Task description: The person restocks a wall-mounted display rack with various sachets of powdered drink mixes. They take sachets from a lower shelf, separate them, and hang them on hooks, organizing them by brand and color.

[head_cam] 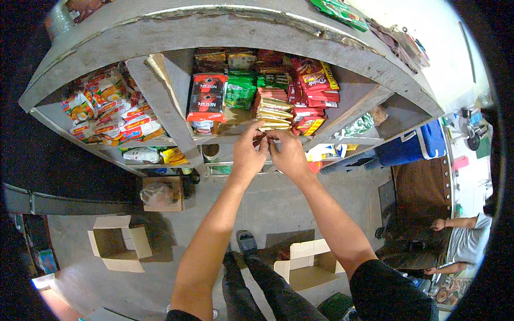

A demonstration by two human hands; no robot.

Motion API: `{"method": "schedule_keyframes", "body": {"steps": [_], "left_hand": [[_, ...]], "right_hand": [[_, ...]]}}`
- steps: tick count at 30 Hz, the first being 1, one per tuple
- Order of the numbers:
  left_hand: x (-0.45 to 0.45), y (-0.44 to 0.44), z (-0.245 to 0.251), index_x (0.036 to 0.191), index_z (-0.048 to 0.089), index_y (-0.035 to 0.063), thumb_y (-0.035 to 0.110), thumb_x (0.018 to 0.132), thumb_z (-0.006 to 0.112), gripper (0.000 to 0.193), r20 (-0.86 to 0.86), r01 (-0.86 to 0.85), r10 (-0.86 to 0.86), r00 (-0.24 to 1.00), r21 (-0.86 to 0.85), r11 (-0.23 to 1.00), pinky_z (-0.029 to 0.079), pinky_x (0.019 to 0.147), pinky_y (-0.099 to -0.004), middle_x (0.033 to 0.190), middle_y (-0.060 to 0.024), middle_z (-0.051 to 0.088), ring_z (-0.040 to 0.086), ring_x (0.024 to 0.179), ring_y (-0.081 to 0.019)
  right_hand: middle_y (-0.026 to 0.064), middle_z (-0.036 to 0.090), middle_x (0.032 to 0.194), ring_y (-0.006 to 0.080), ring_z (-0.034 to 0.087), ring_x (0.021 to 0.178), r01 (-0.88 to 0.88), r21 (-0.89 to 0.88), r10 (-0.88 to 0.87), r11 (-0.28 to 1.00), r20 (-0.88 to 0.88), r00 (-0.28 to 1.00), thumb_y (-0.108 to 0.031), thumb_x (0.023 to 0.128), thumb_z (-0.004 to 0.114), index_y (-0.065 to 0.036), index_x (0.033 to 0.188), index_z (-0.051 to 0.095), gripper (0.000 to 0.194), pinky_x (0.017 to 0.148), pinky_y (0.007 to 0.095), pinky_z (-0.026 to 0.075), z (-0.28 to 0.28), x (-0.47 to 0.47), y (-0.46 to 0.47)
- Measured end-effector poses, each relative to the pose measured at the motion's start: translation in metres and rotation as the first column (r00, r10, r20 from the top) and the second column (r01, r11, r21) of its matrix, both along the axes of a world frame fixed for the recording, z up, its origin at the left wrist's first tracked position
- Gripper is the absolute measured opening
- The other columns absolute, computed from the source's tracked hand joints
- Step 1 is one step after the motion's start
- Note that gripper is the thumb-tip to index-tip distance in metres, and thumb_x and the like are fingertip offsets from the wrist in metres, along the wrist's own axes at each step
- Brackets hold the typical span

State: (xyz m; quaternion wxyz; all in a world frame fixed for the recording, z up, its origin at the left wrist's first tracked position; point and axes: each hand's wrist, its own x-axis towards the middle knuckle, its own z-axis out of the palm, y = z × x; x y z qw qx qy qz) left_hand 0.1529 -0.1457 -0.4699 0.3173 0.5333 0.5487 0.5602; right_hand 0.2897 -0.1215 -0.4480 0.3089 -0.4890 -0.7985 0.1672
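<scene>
My left hand and my right hand meet at the front edge of the middle shelf compartment, fingers bent and fingertips nearly together. A small dark patch shows between them; whether it is a held thing, I cannot tell. Just behind the fingertips is a stack of cream-coloured sachets. Red drink sachets are piled right of it. To its left are green packets and a red-and-black Nescafé pack.
Noodle packs fill the left compartment. Open cardboard boxes lie on the floor, one at left and another near my legs. A blue cooler box stands right of the shelf. Another person is at far right.
</scene>
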Motion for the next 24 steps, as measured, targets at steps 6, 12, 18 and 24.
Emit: {"method": "schedule_keyframes", "body": {"steps": [6,12,18,24], "left_hand": [[-0.004,-0.005,0.001,0.135,0.057,0.0079,-0.002,0.089,0.066,0.048,0.059,0.052,-0.048,0.997,-0.064,0.997,0.058,0.084,-0.0377,0.104,-0.02,0.071,0.072,0.095,-0.0287],[-0.009,-0.01,0.003,0.139,0.054,0.0074,0.0,0.091,0.064,0.05,0.05,0.096,-0.093,0.994,-0.078,0.992,0.056,0.088,-0.0394,0.114,-0.0215,0.07,0.071,0.103,-0.0294],[-0.013,-0.012,0.005,0.139,0.051,0.0027,0.004,0.099,0.056,0.04,0.268,0.083,-0.048,0.962,-0.122,0.989,0.055,0.09,-0.0368,0.115,-0.0152,0.07,0.07,0.101,-0.0279],[-0.031,-0.009,0.02,0.123,0.052,0.0047,0.022,0.107,0.051,0.023,0.788,0.089,0.142,0.6,-0.242,0.966,0.056,0.085,-0.0319,0.111,-0.0109,0.068,0.069,0.093,-0.0158]], "right_hand": [[0.0232,0.07,0.097,0.0426,0.066,0.095,-0.017,0.031,0.015,0.999,0.055,0.998,-0.005,0.082,0.068,-0.001,0.101,0.07,0.02,0.085,0.0514,0.054,0.006,0.0,-0.004],[0.0233,0.07,0.095,0.0428,0.067,0.092,0.024,0.053,-0.028,0.998,0.079,0.996,-0.005,0.083,0.068,-0.001,0.101,0.07,0.019,0.083,0.0513,0.055,0.022,-0.006,-0.008],[0.018,0.072,0.089,0.0314,0.072,0.082,0.018,0.139,0.014,0.99,-0.229,0.973,-0.011,0.089,0.069,0.003,0.101,0.07,0.018,0.076,0.0393,0.057,0.049,-0.051,0.008],[0.0215,0.074,0.1,0.0319,0.073,0.096,0.171,-0.182,-0.189,0.968,-0.088,0.978,-0.029,0.085,0.077,0.008,0.108,0.069,0.044,0.085,0.0391,0.057,0.067,-0.128,0.085]]}}
